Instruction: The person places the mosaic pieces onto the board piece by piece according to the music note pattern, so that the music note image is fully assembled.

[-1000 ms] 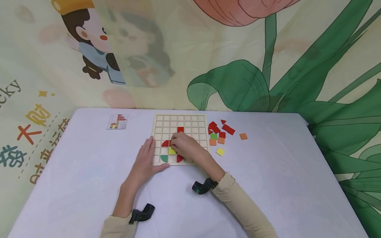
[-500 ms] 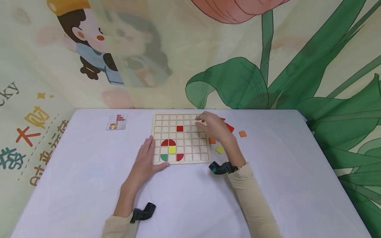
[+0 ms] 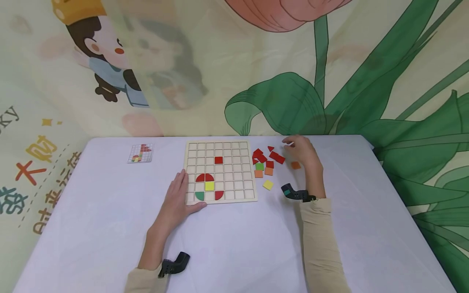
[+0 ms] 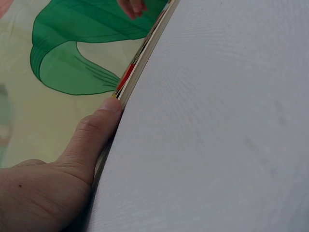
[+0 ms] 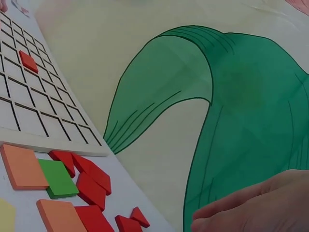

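Note:
A pale wooden grid board (image 3: 234,158) lies on the table. Along its left edge and front corner rests my left hand (image 3: 178,199), fingers straight and thumb spread. In the left wrist view the thumb (image 4: 91,137) lies against the board's side. Set in the grid are a red square tile (image 3: 218,160), a yellow square tile (image 3: 209,186), a green quarter-round tile (image 3: 199,195) and several red quarter-rounds (image 3: 219,195). My right hand (image 3: 304,152) is off to the right, above an orange tile (image 3: 295,165), fingers loosely bent with nothing seen between them.
Right of the board lie loose tiles: several red ones (image 3: 277,157), a green square (image 3: 259,166), orange squares (image 3: 258,174) and a yellow square (image 3: 268,185). A printed pattern card (image 3: 140,153) lies at the back left. A patterned cloth (image 3: 278,101) hangs behind the table.
My right hand has left the red quarter-rounds on the board and moved right, past the loose tiles. The left hand has stayed at the board's edge.

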Action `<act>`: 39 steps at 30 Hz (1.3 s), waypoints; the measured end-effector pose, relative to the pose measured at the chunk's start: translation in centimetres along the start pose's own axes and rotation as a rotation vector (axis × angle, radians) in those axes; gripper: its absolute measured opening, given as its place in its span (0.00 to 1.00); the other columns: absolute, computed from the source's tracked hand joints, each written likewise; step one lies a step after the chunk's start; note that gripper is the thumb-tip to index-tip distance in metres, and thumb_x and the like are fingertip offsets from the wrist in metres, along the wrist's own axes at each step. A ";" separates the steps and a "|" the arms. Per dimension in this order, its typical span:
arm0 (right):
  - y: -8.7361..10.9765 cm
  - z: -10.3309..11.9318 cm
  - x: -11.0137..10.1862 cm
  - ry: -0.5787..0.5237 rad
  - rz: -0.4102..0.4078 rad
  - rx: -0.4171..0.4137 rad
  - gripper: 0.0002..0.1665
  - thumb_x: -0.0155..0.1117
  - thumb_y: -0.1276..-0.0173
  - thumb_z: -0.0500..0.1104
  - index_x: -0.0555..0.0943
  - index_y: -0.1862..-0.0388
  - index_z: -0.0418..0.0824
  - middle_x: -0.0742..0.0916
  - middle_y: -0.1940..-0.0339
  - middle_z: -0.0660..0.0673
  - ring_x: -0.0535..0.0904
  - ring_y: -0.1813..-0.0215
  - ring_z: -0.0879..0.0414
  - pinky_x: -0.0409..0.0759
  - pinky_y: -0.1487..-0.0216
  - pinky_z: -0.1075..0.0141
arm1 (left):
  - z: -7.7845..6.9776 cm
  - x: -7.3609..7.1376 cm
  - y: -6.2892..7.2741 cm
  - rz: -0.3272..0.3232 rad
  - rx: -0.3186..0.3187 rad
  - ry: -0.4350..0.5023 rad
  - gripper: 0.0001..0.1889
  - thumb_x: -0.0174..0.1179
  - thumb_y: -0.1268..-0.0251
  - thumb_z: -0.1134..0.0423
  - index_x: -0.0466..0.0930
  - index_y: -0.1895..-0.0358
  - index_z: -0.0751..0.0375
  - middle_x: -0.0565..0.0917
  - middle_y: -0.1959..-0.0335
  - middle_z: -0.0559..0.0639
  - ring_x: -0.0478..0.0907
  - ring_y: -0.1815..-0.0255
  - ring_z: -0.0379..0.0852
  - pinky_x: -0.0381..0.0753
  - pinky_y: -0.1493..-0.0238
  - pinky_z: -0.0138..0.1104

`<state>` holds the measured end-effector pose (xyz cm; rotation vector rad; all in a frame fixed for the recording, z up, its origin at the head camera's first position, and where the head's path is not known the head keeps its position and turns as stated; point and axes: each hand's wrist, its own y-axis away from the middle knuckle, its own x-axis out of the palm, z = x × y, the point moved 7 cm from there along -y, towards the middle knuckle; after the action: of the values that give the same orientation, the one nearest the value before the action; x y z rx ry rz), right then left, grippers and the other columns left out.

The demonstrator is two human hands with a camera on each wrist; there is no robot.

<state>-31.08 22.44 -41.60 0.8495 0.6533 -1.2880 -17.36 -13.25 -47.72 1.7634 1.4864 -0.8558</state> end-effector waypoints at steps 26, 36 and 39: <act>0.2 5.2 3.6 0.119 -0.054 -0.074 0.16 0.68 0.37 0.41 0.78 0.55 0.33 0.83 0.60 0.37 0.78 0.61 0.46 0.81 0.64 0.61 | 0.3 0.0 0.3 -0.008 -0.004 -0.006 0.60 0.73 0.51 0.46 0.41 0.22 0.63 0.43 0.20 0.59 0.42 0.20 0.59 0.59 0.26 0.56; 0.7 11.0 10.6 0.205 0.111 -0.325 0.11 0.65 0.33 0.42 0.83 0.53 0.40 0.82 0.57 0.43 0.77 0.57 0.52 0.82 0.55 0.64 | 0.1 0.1 0.0 -0.004 0.001 -0.003 0.60 0.72 0.51 0.45 0.41 0.22 0.63 0.43 0.19 0.58 0.41 0.20 0.58 0.56 0.24 0.55; 0.7 11.4 11.0 0.252 0.094 -0.373 0.11 0.64 0.32 0.39 0.84 0.52 0.39 0.83 0.54 0.44 0.79 0.53 0.52 0.83 0.49 0.64 | 0.2 0.1 0.0 -0.003 0.000 -0.007 0.60 0.72 0.51 0.45 0.41 0.22 0.63 0.43 0.19 0.59 0.41 0.20 0.59 0.54 0.24 0.56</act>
<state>-28.90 7.00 -44.22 0.7276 1.0057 -0.9415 -17.39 -13.35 -47.91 1.7573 1.4848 -0.8622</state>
